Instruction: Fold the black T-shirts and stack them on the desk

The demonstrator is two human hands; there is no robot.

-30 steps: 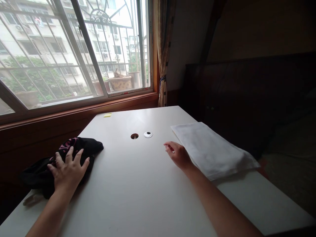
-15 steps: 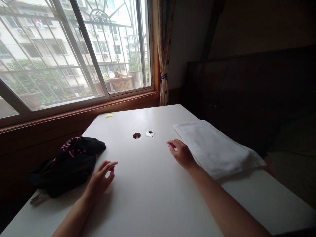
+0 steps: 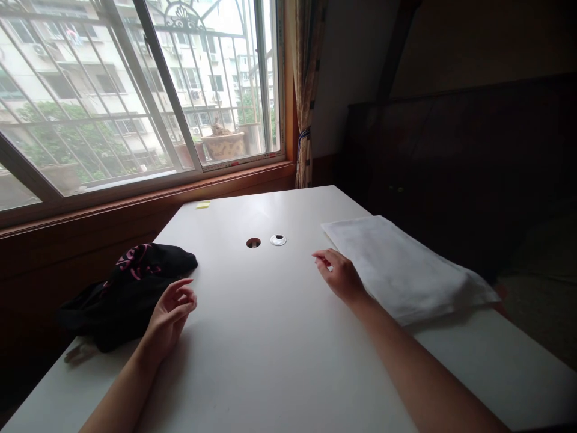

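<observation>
My left hand (image 3: 170, 314) hovers over the left side of the white table (image 3: 265, 337), palm turned inward, fingers loosely bent and apart, holding nothing. Beside it and partly behind it lies a crumpled black cloth item (image 3: 135, 288) with pink markings; whether it is a garment or a bag I cannot tell. My right hand (image 3: 341, 276) is over the table's right half, loosely curled with nothing visible in it. Close by on its right, a flat white sheet-like item (image 3: 406, 270), slightly wrinkled, lies along the table's right edge.
Toward the far end, the tabletop has a round hole (image 3: 253, 243) and a silvery round cover (image 3: 278, 240) with a dark opening. A yellow slip (image 3: 202, 204) lies near the far left corner. Beyond stand a barred window (image 3: 135, 90) and a tied curtain (image 3: 306, 120).
My left hand has turned its palm inward and shifted left, nearer the black cloth. My right hand's fingers have curled a little more. The view has shifted slightly.
</observation>
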